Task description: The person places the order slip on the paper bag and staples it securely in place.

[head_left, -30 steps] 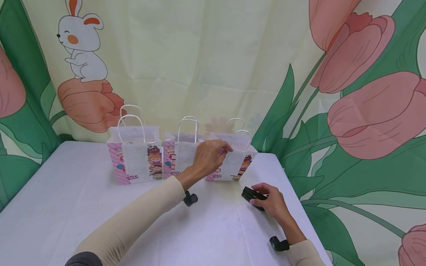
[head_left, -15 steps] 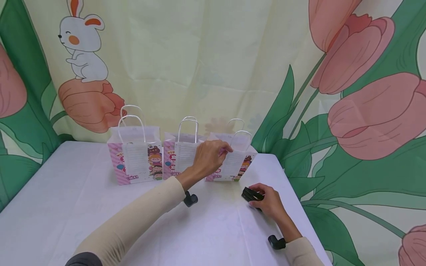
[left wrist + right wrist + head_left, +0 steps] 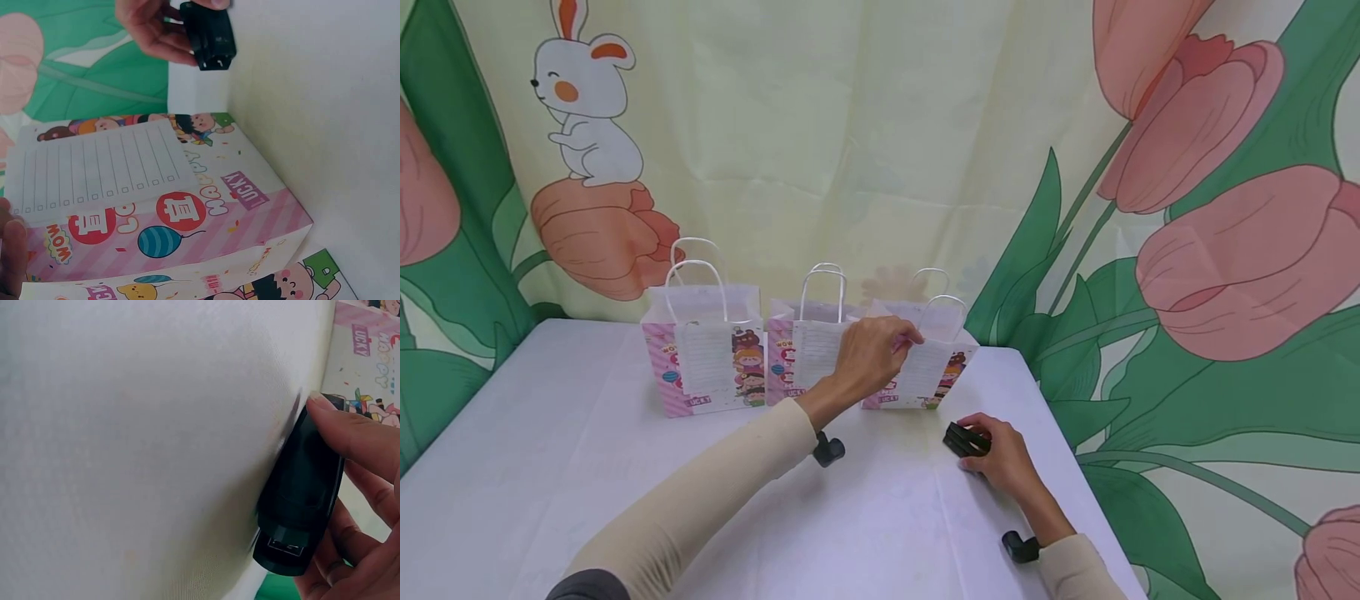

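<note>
My left hand (image 3: 872,350) pinches the top edge of a lined checklist sheet (image 3: 100,169) against the rim of the right paper gift bag (image 3: 957,372). Its fingers (image 3: 14,250) show at the sheet's edge in the left wrist view. In my right hand (image 3: 1007,458) is a black stapler (image 3: 300,481), thumb along one side and fingers curled round the other. The stapler is close over the table, in front and to the right of that bag. Pink stripes, cartoon figures and white twisted handles decorate the bag.
Two matching gift bags, the middle bag (image 3: 781,367) and the left bag (image 3: 662,367), stand in a row beside it, each with a lined sheet on its front. A white cloth covers the table (image 3: 587,483). Behind hangs a printed curtain (image 3: 850,150) with tulips and a rabbit.
My right hand has shifted slightly left with the stapler. The left hand stays at the right bag's rim, and the bags have hardly moved.
</note>
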The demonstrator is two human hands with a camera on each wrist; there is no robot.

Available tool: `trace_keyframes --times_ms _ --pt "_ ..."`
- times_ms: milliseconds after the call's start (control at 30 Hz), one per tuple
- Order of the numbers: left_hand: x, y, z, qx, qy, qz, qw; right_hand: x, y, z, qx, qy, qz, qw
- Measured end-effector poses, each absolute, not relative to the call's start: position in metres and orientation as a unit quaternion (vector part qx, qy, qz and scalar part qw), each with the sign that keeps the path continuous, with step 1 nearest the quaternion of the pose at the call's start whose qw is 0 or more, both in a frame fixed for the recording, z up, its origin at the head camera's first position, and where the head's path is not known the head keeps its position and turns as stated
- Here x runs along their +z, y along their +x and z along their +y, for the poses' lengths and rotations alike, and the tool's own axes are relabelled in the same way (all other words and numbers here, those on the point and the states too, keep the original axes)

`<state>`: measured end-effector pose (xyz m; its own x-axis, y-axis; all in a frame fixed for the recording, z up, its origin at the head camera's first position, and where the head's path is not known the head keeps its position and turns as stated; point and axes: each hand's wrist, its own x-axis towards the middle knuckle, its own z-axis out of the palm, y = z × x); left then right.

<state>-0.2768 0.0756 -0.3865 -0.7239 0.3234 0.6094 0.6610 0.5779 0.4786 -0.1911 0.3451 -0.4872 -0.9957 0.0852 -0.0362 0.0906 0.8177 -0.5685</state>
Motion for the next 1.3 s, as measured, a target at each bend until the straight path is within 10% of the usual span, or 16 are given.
trace_keyframes --times_ms 1300 --pt "-0.387 -0.277 0.076 -0.354 -0.286 -0.858 0.236 -0.432 -0.173 0.315 -0.394 0.004 0.914 -0.095"
